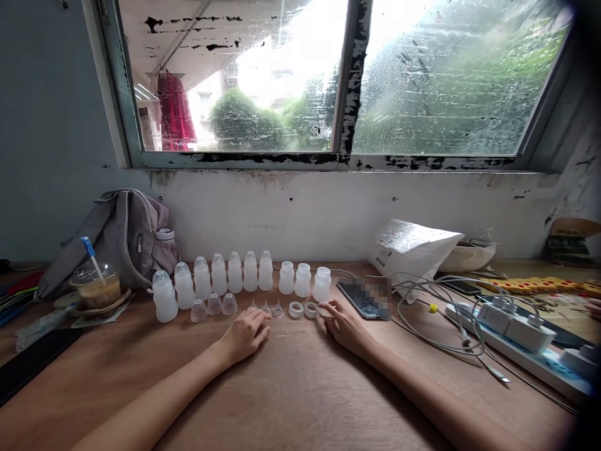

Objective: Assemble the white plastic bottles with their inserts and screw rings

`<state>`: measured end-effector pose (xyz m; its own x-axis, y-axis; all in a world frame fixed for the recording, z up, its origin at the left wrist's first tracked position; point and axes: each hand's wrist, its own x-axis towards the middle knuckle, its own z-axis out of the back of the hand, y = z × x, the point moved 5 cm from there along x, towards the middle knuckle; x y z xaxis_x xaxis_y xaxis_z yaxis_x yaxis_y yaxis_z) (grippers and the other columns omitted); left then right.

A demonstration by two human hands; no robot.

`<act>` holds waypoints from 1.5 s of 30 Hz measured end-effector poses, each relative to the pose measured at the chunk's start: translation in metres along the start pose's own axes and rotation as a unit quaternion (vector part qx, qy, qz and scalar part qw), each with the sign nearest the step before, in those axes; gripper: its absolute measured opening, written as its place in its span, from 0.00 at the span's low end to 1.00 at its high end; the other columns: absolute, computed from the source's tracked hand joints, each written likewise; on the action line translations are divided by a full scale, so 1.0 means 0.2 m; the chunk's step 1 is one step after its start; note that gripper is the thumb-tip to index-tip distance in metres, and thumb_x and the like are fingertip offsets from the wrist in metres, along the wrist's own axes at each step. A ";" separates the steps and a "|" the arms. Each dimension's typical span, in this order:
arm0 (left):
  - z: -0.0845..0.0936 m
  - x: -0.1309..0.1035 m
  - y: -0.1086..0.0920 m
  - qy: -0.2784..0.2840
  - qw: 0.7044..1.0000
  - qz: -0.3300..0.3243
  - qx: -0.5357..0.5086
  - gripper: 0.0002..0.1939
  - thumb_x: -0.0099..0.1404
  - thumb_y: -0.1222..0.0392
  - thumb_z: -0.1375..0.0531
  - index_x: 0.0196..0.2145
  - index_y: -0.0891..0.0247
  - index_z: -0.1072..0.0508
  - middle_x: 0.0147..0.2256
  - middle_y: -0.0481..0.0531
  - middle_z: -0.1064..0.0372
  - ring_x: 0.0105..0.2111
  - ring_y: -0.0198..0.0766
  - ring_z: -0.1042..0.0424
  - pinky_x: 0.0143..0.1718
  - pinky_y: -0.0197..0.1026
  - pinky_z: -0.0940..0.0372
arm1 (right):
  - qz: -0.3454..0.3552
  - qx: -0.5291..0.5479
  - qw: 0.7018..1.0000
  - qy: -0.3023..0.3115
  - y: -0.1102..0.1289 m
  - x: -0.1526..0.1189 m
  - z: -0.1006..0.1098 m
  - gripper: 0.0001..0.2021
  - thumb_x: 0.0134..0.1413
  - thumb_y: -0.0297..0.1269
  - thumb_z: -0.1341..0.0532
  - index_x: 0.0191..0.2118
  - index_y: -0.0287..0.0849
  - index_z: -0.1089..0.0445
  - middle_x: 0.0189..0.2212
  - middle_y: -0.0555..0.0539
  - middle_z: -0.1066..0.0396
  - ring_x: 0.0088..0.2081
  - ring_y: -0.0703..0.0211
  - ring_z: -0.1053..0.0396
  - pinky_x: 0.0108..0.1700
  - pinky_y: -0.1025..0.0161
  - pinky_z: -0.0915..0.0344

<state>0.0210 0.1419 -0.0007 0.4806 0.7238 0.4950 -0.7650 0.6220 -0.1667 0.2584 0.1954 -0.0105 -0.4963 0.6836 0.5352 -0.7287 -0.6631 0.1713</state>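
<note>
My left hand (246, 332) rests on the table, fingers lying forward beside small clear nipples (277, 311). My right hand (346, 327) lies with its fingers apart, fingertips touching a ring at the right end of a row of white rings (296, 309); that ring is partly hidden. Behind the hands stand three uncapped white bottles (303, 280). To their left is a row of several similar bottles (218, 275) with clear domed caps on. Three loose clear caps (215, 304) sit in front of that row.
A drink cup (96, 289) and a grey backpack (126, 238) are on the left. To the right lie a phone (359, 299), a white bag (406, 254), coiled cables (422, 332) and a power strip (521, 351). Part of another person's hand (595, 308) shows at the right edge.
</note>
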 end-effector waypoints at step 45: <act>0.23 -0.27 -0.24 0.049 0.951 0.176 -0.251 0.19 0.54 0.50 0.42 0.42 0.60 0.36 0.32 0.49 0.32 0.28 0.35 0.34 0.29 0.34 0.39 | 0.181 0.076 0.981 0.014 0.62 -0.14 0.12 0.21 0.53 0.41 0.45 0.52 0.40 0.43 0.45 0.40 0.37 0.46 0.54 0.39 0.46 0.58 0.38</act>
<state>0.0127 0.0588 0.0210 0.2905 0.9222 0.2552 -0.5964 0.3831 -0.7054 0.1934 0.0856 0.0153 -0.7238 0.4026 0.5604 -0.4255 -0.8997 0.0969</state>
